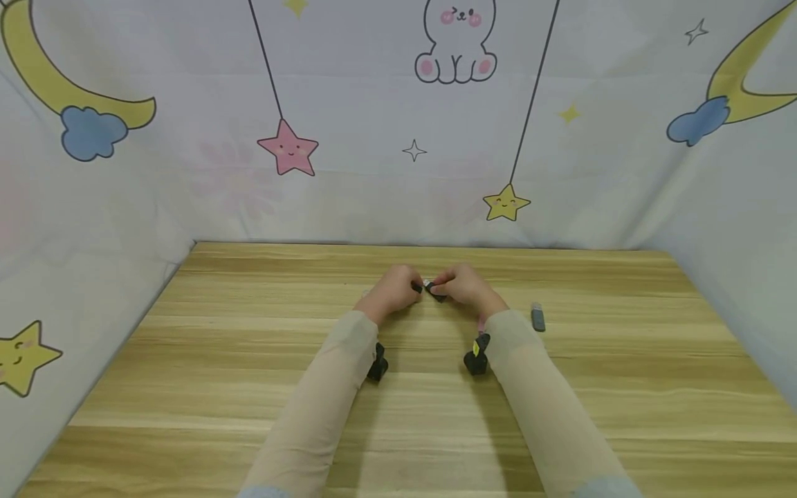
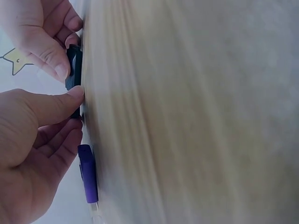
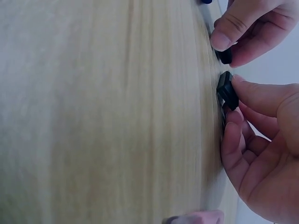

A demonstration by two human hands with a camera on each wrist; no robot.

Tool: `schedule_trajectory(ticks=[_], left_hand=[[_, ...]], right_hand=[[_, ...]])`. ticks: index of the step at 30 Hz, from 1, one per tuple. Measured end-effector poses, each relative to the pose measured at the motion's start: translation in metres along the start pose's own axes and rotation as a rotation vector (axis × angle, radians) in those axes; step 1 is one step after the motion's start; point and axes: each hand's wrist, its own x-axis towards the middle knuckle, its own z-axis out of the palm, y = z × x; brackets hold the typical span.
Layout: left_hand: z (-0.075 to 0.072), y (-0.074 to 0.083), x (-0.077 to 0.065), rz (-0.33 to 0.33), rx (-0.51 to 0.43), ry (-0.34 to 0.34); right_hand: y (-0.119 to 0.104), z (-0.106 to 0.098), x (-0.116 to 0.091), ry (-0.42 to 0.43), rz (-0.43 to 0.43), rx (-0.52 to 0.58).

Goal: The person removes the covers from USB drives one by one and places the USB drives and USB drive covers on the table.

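Observation:
Over the far middle of the table, my left hand (image 1: 395, 289) pinches a small black piece (image 1: 416, 286) between thumb and fingers, mostly covered by them. Just to its right, my right hand (image 1: 465, 287) grips a black USB stick (image 1: 438, 293), whose light metal end points toward the left hand. A narrow gap separates the two black pieces in the head view. In the right wrist view the thumb presses the stick (image 3: 228, 91) close to the tabletop. A purple USB stick (image 2: 88, 172) lies beside the left hand in the left wrist view.
A grey USB stick (image 1: 538, 317) lies right of the right forearm. Something pink (image 1: 481, 324) shows partly behind the right wrist. Black wrist cameras (image 1: 477, 356) hang at both sleeves. The wooden table (image 1: 249, 387) ends at a printed cloth backdrop (image 1: 361, 194).

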Motion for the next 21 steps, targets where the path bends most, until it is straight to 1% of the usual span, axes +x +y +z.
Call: schedule_trajectory(ticks=[15,21], left_hand=[[-0.0002,-0.0035,0.0023,-0.018,-0.015,-0.019],[-0.0004,-0.004,0.0024,-0.029,-0.02,-0.034]], right_hand=[[0.0018,0.0021,0.0001,0.01,0.02,0.002],[0.0038,0.0025,0.0013,0.002,0.025,0.008]])
